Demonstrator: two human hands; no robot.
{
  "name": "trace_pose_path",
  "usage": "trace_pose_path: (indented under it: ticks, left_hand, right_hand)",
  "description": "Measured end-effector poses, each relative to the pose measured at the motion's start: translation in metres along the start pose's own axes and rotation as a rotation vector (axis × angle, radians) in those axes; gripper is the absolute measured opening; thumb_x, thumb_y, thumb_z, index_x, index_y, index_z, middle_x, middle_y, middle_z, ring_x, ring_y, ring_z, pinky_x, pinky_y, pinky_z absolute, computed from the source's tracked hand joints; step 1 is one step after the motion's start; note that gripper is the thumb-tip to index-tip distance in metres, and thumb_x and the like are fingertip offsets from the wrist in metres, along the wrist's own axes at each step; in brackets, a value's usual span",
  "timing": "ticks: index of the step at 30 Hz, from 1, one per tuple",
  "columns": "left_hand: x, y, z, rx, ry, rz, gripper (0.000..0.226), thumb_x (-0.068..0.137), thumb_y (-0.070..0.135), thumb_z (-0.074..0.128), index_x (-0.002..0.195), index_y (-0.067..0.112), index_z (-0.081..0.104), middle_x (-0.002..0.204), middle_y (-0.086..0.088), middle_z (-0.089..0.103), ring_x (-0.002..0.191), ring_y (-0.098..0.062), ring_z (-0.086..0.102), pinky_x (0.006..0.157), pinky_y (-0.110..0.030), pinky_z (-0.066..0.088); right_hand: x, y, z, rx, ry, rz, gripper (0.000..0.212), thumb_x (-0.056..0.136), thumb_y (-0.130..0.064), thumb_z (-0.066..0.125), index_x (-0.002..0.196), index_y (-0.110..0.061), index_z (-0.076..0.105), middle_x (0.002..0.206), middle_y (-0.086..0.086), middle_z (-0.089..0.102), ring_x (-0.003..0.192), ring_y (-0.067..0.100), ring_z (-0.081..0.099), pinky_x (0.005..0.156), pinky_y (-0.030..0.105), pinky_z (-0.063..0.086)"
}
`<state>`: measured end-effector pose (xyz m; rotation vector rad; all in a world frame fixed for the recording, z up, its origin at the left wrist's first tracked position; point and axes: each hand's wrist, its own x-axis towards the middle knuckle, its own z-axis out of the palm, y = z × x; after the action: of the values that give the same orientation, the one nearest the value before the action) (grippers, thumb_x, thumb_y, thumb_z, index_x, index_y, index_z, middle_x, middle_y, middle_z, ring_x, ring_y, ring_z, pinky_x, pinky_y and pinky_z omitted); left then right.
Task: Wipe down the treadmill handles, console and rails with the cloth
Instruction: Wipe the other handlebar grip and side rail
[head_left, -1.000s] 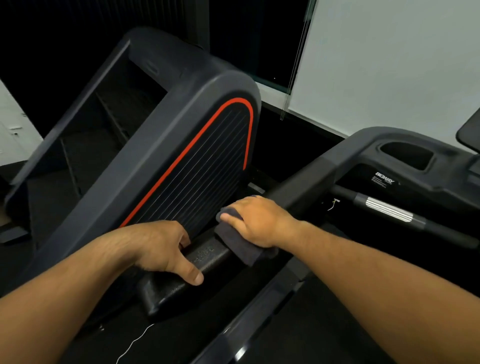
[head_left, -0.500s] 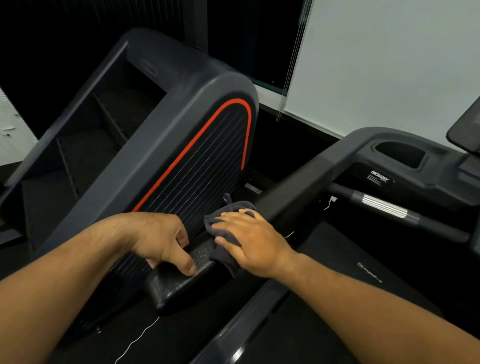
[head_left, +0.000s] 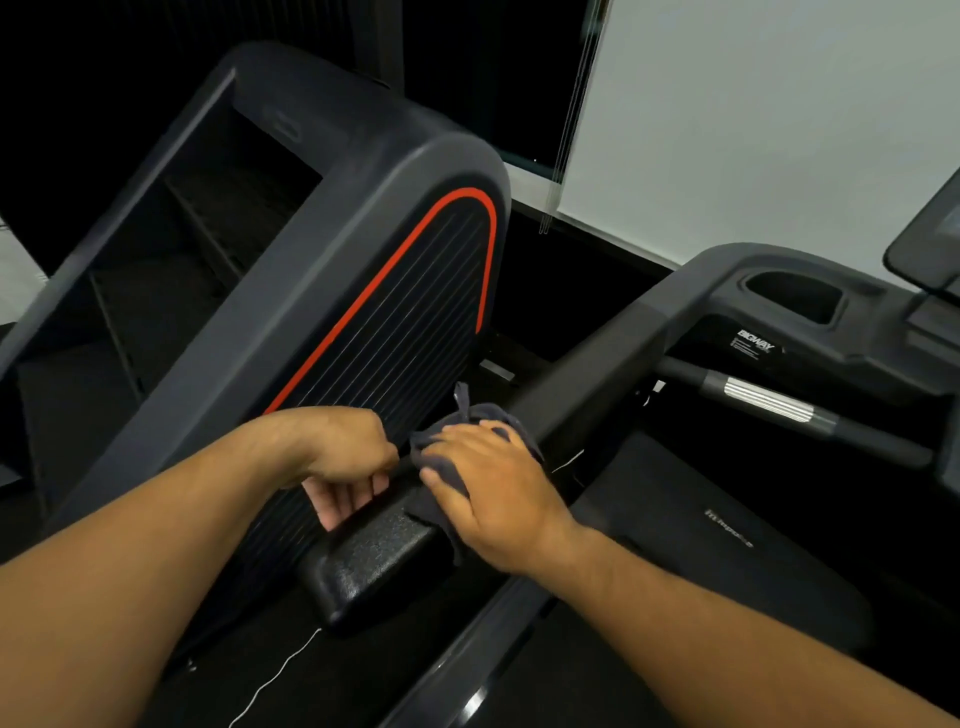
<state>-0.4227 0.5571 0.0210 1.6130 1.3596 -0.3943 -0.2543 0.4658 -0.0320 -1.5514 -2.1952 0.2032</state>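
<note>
- The left hand (head_left: 348, 467) is curled beside the handle (head_left: 374, 561); any grip can't be told.
- The right hand (head_left: 493, 488) is laid flat, fingers spread, on the cloth (head_left: 467, 408) over the handle.
- The cloth's only pressed, not gripped, so it could get dragged off.
- The left thumb's been rolled off the handle top since half a second ago.

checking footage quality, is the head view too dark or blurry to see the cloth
Head view: dim, surroundings sink into shadow; left hand and right hand well lit; dark cloth barely stands out from the handle; glare on the silver grip.
</note>
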Motion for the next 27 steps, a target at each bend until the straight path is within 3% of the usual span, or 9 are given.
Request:
trace_pose_path:
  ticks: [4,8,11,15,18,20,23,27]
  left_hand:
    - [0.006,0.006,-0.003,0.013,-0.072,-0.027,0.041,0.101,0.016,0.036,0.095,-0.008,0.069,0.078,-0.023,0.073,0.070,-0.034,0.073,0.061,-0.038,0.061]
    - [0.011,0.004,-0.007,0.031,-0.090,-0.019,0.042,0.102,0.016,0.036,0.097,-0.009,0.070,0.081,-0.024,0.073,0.071,-0.033,0.073,0.065,-0.039,0.061]
    - [0.014,-0.001,-0.007,0.020,-0.100,0.005,0.041,0.100,0.014,0.037,0.095,-0.009,0.070,0.080,-0.023,0.073,0.071,-0.033,0.073,0.063,-0.038,0.060]
    - [0.015,-0.002,-0.010,0.044,-0.120,0.037,0.038,0.100,0.012,0.038,0.096,-0.007,0.071,0.078,-0.020,0.073,0.067,-0.029,0.072,0.060,-0.035,0.059]
    - [0.017,-0.003,-0.013,0.024,-0.146,0.034,0.038,0.099,0.012,0.038,0.098,-0.008,0.070,0.080,-0.022,0.073,0.067,-0.030,0.072,0.060,-0.035,0.058]
    - [0.018,-0.007,-0.014,-0.015,-0.150,0.030,0.040,0.102,0.016,0.037,0.100,-0.009,0.069,0.080,-0.023,0.073,0.066,-0.030,0.071,0.060,-0.036,0.059]
    - [0.018,-0.015,-0.014,-0.123,-0.117,0.045,0.044,0.105,0.027,0.036,0.103,-0.007,0.065,0.077,-0.022,0.071,0.065,-0.031,0.070,0.061,-0.038,0.059]
    - [0.016,-0.027,-0.015,-0.265,-0.087,0.055,0.056,0.105,0.044,0.034,0.110,-0.003,0.062,0.076,-0.022,0.070,0.063,-0.031,0.069,0.061,-0.040,0.059]
  right_hand:
    - [0.002,0.015,-0.013,0.033,-0.152,-0.035,0.047,0.100,-0.044,0.035,0.129,-0.018,0.061,0.137,0.001,0.059,0.135,0.015,0.043,0.117,0.031,0.017]
    - [0.025,0.014,-0.010,-0.022,-0.119,0.161,0.044,0.101,-0.044,0.030,0.114,-0.025,0.067,0.114,-0.007,0.067,0.115,0.011,0.054,0.113,0.035,0.024]
    - [0.023,-0.005,0.002,-0.032,-0.058,0.241,0.048,0.097,-0.047,0.029,0.109,-0.023,0.068,0.111,-0.006,0.067,0.114,0.012,0.054,0.112,0.035,0.024]
    - [-0.001,-0.036,0.012,0.067,0.002,0.084,0.034,0.098,-0.036,0.044,0.108,-0.016,0.069,0.115,0.001,0.068,0.116,0.016,0.054,0.109,0.032,0.021]
    - [-0.012,-0.037,0.012,0.102,-0.034,-0.018,0.037,0.098,-0.035,0.046,0.120,-0.014,0.067,0.128,0.005,0.064,0.127,0.019,0.050,0.113,0.031,0.020]
    - [-0.007,-0.023,0.004,0.085,-0.094,-0.050,0.037,0.098,-0.034,0.047,0.122,-0.013,0.066,0.129,0.006,0.064,0.127,0.020,0.050,0.113,0.031,0.023]
    - [0.012,-0.018,-0.004,0.055,-0.183,0.046,0.038,0.099,-0.039,0.042,0.116,-0.017,0.067,0.118,0.003,0.068,0.116,0.019,0.056,0.110,0.037,0.033]
    - [0.019,-0.041,0.007,-0.033,-0.152,0.182,0.043,0.099,-0.046,0.034,0.109,-0.019,0.067,0.112,-0.002,0.068,0.113,0.016,0.055,0.108,0.042,0.031]
